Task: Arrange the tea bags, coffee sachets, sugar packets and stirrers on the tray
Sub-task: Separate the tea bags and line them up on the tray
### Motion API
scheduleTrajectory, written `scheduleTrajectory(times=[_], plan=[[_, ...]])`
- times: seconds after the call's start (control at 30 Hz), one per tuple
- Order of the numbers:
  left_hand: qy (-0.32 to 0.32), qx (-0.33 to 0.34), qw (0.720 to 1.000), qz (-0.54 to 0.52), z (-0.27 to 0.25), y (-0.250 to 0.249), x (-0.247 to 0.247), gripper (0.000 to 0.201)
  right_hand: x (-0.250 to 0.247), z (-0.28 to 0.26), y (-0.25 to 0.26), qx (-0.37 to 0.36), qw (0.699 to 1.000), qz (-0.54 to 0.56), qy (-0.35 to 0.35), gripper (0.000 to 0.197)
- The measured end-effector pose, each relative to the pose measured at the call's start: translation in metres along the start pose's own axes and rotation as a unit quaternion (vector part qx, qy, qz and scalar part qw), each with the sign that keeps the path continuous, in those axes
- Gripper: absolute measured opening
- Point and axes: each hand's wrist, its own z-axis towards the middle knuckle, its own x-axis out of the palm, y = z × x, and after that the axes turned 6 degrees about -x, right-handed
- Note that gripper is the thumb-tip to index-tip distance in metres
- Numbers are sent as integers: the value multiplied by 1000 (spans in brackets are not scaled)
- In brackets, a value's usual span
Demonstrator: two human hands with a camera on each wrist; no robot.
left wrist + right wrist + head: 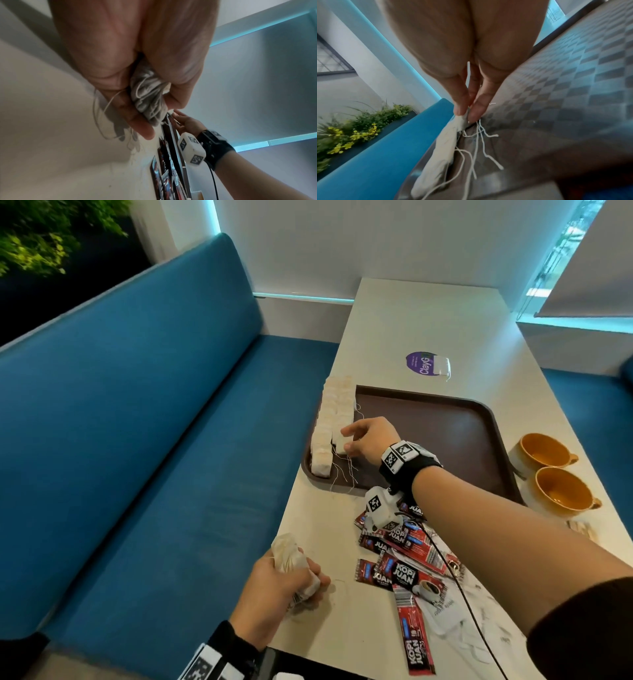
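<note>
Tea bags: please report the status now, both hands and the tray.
Left hand grips a bunch of tea bags over the table edge. Right hand pinches one tea bag at the rows on the tray. Coffee sachets off tray, nothing blocking.

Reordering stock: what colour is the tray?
Dark brown tray, with a checkered texture; right wrist view shows it best.

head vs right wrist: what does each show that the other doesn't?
Head only: the left hand gripping a bunch of tea bags, the coffee sachets on the table, two orange cups.
Right wrist only: the tray's checkered texture, a planter with yellow flowers.
Both: the right hand pinching a tea bag at the rows of tea bags on the brown tray, strings trailing.
</note>
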Motion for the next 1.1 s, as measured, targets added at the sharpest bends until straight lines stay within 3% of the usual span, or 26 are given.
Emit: scheduleTrajectory(times=[0.37,0.53,0.7,0.87,0.97,1.1], plan=[[8,-3,1000,23,1,-1,1,40,6,26,2,39,998,-37,22,34],[5,-1,1000,19,-1,-2,1,42,4,26,-1,8,990,-128,66,38],[3,0,1000,-5,-1,-1,0,44,-6,15,2,-29,994,-97,46,36],[-7,23,999,-26,1,4,0,31,-20,-31,11,-32,999,-2,4,20],[-3,26,999,-38,-2,3,2,19,-23,-82,16,-48,998,8,32,12],[2,23,999,-45,-5,3,8,28,-15,-150,12,-44,995,42,78,8]])
